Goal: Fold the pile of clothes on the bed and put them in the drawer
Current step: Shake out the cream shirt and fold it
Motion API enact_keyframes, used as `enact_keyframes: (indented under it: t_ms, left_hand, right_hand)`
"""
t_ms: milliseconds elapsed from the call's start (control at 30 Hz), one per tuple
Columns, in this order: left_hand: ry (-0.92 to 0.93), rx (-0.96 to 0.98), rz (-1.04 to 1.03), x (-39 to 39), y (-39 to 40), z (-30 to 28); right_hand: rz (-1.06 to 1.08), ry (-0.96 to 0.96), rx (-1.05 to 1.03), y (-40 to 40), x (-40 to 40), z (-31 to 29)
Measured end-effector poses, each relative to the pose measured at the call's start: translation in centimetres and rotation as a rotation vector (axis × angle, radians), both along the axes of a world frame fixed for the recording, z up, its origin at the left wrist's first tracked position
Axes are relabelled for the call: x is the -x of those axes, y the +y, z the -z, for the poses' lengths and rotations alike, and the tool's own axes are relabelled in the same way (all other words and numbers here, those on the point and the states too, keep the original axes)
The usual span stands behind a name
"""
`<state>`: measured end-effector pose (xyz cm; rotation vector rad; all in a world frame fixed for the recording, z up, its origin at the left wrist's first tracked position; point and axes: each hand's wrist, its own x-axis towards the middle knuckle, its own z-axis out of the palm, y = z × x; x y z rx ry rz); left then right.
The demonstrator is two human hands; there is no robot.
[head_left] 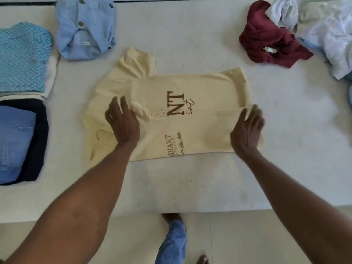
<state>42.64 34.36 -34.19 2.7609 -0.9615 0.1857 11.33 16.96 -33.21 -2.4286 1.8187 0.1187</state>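
My arms are bare to well above the elbow, no sleeve, watch or ring showing on my left hand (123,123) or right hand (247,128). I wear blue jeans (174,242), and my feet (171,218) are bare.

Open bed around the shirt, clutter at both far corners
Bare bed (190,178) lies near and right of the yellow shirt (190,86); folded stacks (24,92) crowd the left, maroon garment (270,40) and white heap (323,29) far right
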Motion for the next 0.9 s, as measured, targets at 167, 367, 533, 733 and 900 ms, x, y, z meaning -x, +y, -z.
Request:
enact_keyframes:
  t_ms: [167,367,533,733,900]
  left_hand:
    - [-0.026,-0.074,0.517,6.8,7.1,2.2]
    - [-0.005,-0.083,0.311,4.8,13.7,3.1]
    - [0.111,-0.030,-0.030,2.3,15.2,0.9]
    - [0.364,0.137,-0.157,-4.4,12.1,-2.5]
    - [0.449,-0.168,0.154,-8.9,9.6,-1.4]
  right_hand:
    - [-0.545,-0.044,-0.313,6.8,-1.7,1.6]
    - [-0.325,0.003,-0.256,7.8,-4.8,0.5]
    - [-0.041,0.073,-0.286,8.8,-7.3,-0.2]
    - [-0.423,-0.213,-0.177,11.2,-15.9,-2.6]
    - [-0.493,-0.275,-0.327,10.9,-24.2,-2.5]
